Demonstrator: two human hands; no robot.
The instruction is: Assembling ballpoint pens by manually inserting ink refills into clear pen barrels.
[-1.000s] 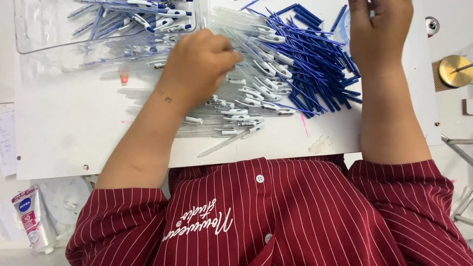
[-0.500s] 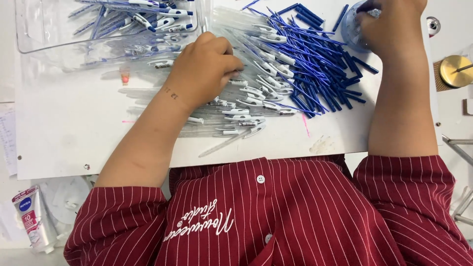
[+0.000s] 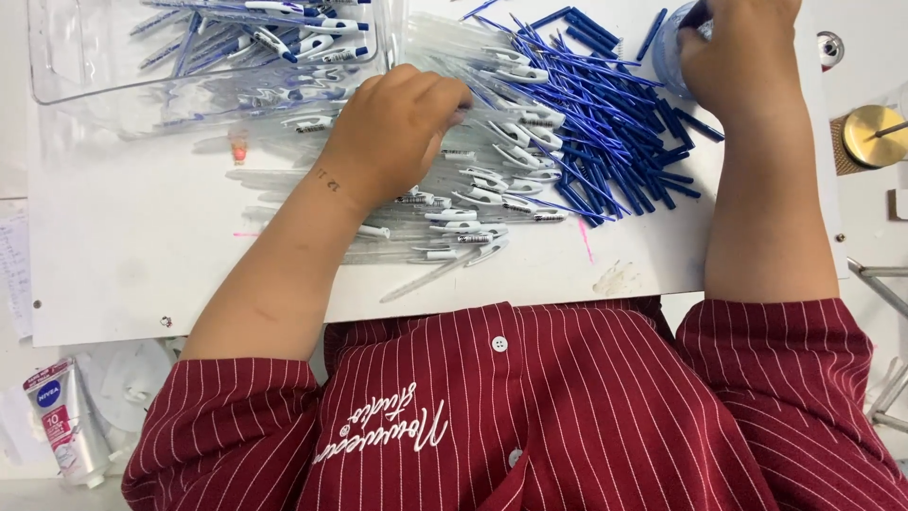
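Sorting is underway: left hand (image 3: pixel 397 132), fingers curled, is picking among clear plastic pen barrels (image 3: pixel 473 189) beside the blue refill pile (image 3: pixel 605 142). Right hand (image 3: pixel 738 52), beyond that pile, is gripping something; what, I cannot tell. Likely next: a firm single-barrel pinch.

Pen parts (image 3: pixel 530 161) crowd centre — board's (image 3: pixel 142 265) left bare.

We see the left hand (image 3: pixel 402 128) resting knuckles-up on the clear pen barrels (image 3: pixel 473 194). At two o'clock, the right hand (image 3: pixel 738 57) touches a small clear cup (image 3: pixel 670 52) beside the blue refills (image 3: pixel 605 123). A clear tray (image 3: pixel 85 57) sits at ten o'clock.
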